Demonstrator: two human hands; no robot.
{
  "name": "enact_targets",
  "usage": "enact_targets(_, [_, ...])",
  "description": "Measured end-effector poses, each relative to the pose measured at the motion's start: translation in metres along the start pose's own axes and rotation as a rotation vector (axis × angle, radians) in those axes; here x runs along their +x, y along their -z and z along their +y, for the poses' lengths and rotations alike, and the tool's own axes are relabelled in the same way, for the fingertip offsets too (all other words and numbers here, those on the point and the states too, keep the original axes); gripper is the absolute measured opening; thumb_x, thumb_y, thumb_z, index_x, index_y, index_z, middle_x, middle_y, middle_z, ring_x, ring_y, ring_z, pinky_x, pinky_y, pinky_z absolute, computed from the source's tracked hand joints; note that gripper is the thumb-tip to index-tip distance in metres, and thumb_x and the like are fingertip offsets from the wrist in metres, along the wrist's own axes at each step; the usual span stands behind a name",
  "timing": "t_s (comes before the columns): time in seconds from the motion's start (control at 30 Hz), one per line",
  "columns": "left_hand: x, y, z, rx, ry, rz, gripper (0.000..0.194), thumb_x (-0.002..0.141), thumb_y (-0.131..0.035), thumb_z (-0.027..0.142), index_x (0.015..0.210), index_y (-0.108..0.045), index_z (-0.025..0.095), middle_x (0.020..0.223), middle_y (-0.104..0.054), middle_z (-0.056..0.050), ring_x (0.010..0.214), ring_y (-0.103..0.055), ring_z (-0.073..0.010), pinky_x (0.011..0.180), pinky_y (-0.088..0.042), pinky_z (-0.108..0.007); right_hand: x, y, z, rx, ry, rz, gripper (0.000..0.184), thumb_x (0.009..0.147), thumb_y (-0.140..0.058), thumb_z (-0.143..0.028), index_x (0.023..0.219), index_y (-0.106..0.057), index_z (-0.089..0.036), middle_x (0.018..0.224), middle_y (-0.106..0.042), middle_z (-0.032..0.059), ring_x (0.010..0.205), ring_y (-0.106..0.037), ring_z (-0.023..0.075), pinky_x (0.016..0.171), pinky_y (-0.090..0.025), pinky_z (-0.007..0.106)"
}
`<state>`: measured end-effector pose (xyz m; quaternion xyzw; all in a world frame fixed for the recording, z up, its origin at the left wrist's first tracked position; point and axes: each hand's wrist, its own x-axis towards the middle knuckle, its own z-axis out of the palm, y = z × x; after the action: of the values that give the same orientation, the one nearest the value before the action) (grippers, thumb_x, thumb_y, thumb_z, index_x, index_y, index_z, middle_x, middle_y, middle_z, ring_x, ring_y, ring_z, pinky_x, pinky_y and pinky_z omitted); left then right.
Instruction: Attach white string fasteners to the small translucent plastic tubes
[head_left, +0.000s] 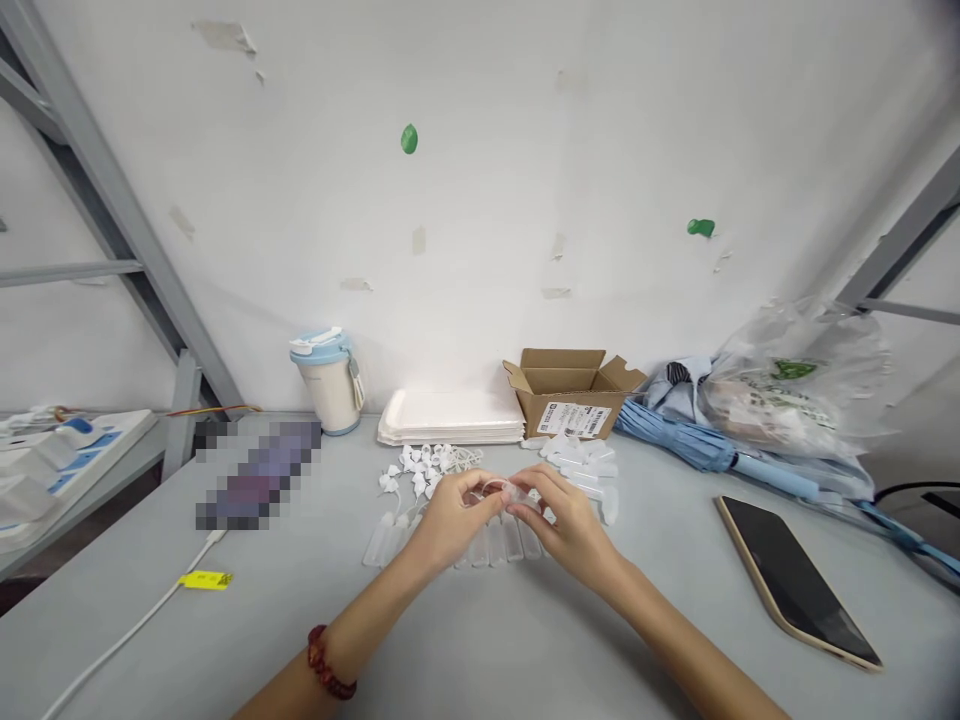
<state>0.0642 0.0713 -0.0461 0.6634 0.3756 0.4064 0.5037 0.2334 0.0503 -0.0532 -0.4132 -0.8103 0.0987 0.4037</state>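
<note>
My left hand (452, 518) and my right hand (568, 520) meet over the middle of the table, fingers closed in pinches. Between the right fingertips is a small clear plastic tube (519, 494). A thin white cord (493, 483) loops up at the left fingertips, which pinch it close to the tube. Under and beside my hands lies a row of clear flat tubes (491, 546), partly hidden, some with white corded caps. Behind the left hand are loose white caps (427, 459) and coiled cords (463, 458). More clear tubes (589, 468) lie piled behind the right hand.
Against the wall stand a cream and blue tumbler (330, 385), stacked white trays (454, 415) and an open cardboard box (568, 400). A blue umbrella (686, 440) and a plastic bag (795, 385) lie right, near a phone (799, 580). A white cable (135, 625) runs along the left.
</note>
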Motion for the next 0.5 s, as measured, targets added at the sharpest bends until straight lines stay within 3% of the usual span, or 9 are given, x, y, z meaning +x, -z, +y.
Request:
enact_targets(0.23, [-0.0007,-0.0013,0.0002,-0.025,0.03,0.03,0.021,0.077,-0.059,0.034,0.073,-0.062,0.014,0.072,-0.06,-0.001,0.069,-0.054,-0.0149,0.066,-0.042,-0.026,-0.0046,-0.0042,-0.0001,0.057,-0.098,0.044,0.018,0.086,-0.053,-0.024,0.103,-0.051,-0.019,0.093,-0.064,0.0077,0.082,-0.061,0.0175,0.059,-0.052,0.025])
enact_targets(0.37, [-0.0017,-0.0053,0.0013,-0.033,0.068,0.094,0.022,0.078,-0.057,0.034,0.069,-0.056,0.015,0.068,-0.056,0.001,0.065,-0.052,-0.0131,0.064,-0.041,-0.024,-0.006,-0.0062,-0.0026,0.006,-0.045,0.017,0.017,0.086,-0.051,-0.023,0.103,-0.051,-0.019,0.091,-0.064,0.0074,0.077,-0.062,0.0167,0.061,-0.051,0.026])
enact_targets(0.5, [-0.002,-0.0073,0.0001,-0.049,0.064,0.084,0.024,0.078,-0.057,0.037,0.07,-0.056,0.015,0.069,-0.056,0.0,0.067,-0.053,-0.0135,0.064,-0.042,-0.025,-0.0076,-0.0073,-0.0052,-0.067,0.002,0.035,0.02,0.086,-0.048,-0.02,0.106,-0.05,-0.017,0.092,-0.065,0.0089,0.077,-0.062,0.0182,0.065,-0.05,0.029])
